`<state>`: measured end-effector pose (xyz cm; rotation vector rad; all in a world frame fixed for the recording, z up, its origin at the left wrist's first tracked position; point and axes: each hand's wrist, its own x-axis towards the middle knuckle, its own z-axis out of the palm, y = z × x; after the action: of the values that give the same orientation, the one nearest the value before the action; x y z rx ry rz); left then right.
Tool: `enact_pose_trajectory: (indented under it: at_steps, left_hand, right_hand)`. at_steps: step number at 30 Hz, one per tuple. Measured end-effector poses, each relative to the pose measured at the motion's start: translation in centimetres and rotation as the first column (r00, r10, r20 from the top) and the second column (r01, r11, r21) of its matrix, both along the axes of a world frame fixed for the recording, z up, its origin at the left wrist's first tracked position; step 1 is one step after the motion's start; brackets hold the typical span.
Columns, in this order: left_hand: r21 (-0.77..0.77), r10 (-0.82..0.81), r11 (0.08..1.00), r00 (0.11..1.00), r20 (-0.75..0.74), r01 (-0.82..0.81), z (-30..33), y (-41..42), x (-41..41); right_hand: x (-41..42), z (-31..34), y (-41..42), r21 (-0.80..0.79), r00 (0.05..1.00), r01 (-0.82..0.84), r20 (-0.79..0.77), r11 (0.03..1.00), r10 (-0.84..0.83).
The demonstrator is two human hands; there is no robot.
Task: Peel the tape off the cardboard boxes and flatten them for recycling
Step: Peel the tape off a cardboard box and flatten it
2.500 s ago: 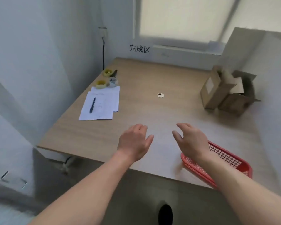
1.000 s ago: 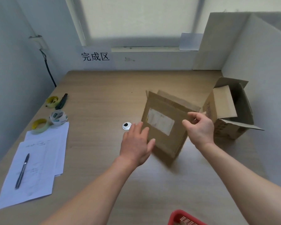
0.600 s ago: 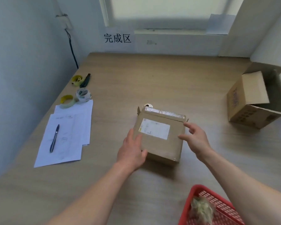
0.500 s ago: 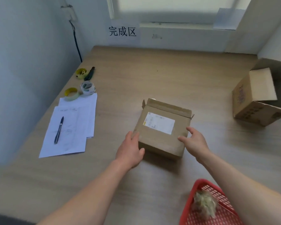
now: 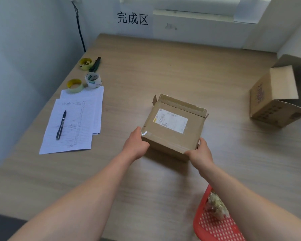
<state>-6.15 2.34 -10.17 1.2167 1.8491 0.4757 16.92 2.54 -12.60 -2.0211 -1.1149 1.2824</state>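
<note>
Wooden surface (image 5: 163, 70) fills the view, walls at 9 and 12, a printed sign (image 5: 132, 18) on the far wall at 12.

Small cardboard box (image 5: 172, 126) sits flat on the surface at centre, white shipping label (image 5: 171, 120) facing up. Clear tape (image 5: 181, 105) runs along its far flap edge, more tape wrinkled at the near-left corner. Far flap stands slightly raised.

Second cardboard box (image 5: 274, 100) lies on its side at 3, flaps open, well apart from the first.

Red mesh basket (image 5: 214, 223) at 5, at the near edge, with a wad of crumpled tape (image 5: 215, 206) inside.

Paper sheets (image 5: 73, 122) at 9, black pen (image 5: 61, 124) lying on them. Tape rolls at 10: a yellow roll (image 5: 74, 85) and a clear roll (image 5: 93, 79) touching the top of the sheets, another yellow roll (image 5: 85, 63) farther back beside a dark tool (image 5: 96, 64).

Left hand (image 5: 135, 145) grips the small box's near-left corner, thumb on the taped edge. Right hand (image 5: 201, 153) grips the near-right corner, thumb on top. Both hands clamped on the box, one each side.
</note>
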Motion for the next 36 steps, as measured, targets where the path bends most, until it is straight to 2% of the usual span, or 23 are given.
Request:
enact_pose_trajectory:
  at_steps: [3,7,10,13,16,19,21,23,26,28,31,34,36]
  left_hand:
    - [0.019,0.117,0.993,0.992,0.039,-0.118,0.1,-0.2,-0.1]
    - [0.194,0.181,0.961,0.979,0.098,-0.197,1.9,-1.5,-0.4]
    - [0.423,0.034,0.902,0.992,0.119,-0.082,4.7,-2.8,0.0]
    - [0.566,-0.154,0.813,0.988,-0.022,0.139,6.2,-3.3,0.0]
    - [0.53,-0.233,0.813,0.969,-0.085,0.242,6.2,-2.8,-0.1]
    - [0.496,-0.21,0.831,0.968,-0.138,0.251,6.4,-1.9,0.4]
    - [0.45,-0.207,0.839,0.944,-0.255,0.305,6.5,-1.1,1.1]
    - [0.432,-0.227,0.83,0.921,-0.317,0.353,6.6,-0.3,2.2]
    - [0.451,-0.299,0.783,0.895,-0.331,0.429,6.8,0.8,4.2]
    - [0.469,-0.344,0.751,0.882,-0.322,0.465,6.8,1.8,5.2]
    - [0.469,-0.405,0.716,0.855,-0.326,0.518,6.7,3.4,5.9]
    - [0.469,-0.45,0.667,0.815,-0.365,0.579,6.6,4.3,5.9]
    - [0.476,-0.456,0.649,0.805,-0.38,0.593,6.4,4.5,5.9]
  right_hand:
    - [0.1,-0.3,0.0,-0.05,0.992,0.081,-0.098,0.995,-0.085]
    - [-0.1,0.1,0.6,-0.055,0.962,0.139,-0.228,0.989,-0.148]
    - [-1.2,1.0,1.1,-0.077,0.938,0.149,-0.305,0.986,-0.166]
    - [-2.6,1.9,1.6,-0.132,0.96,0.054,-0.267,0.99,-0.088]
    - [-3.9,2.4,1.3,-0.163,0.982,-0.095,-0.177,0.982,0.065]
    - [-4.4,2.4,1.2,-0.062,0.985,-0.168,-0.039,0.984,0.165]
    - [-4.3,3.2,1.0,0.021,0.992,-0.079,-0.099,0.997,0.081]
    - [-3.9,4.6,0.7,0.087,0.957,0.07,-0.289,0.994,-0.042]
    - [-2.5,6.6,0.1,0.182,0.905,0.126,-0.423,0.975,-0.038]
    - [-1.5,7.6,-0.3,0.23,0.896,0.135,-0.443,0.964,-0.02]
    - [0.1,8.0,-0.4,0.268,0.936,0.118,-0.351,0.956,-0.017]
    - [0.9,8.0,-0.4,0.267,0.961,0.103,-0.274,0.958,-0.027]
    - [0.9,7.9,-0.5,0.24,0.955,0.127,-0.291,0.963,-0.053]
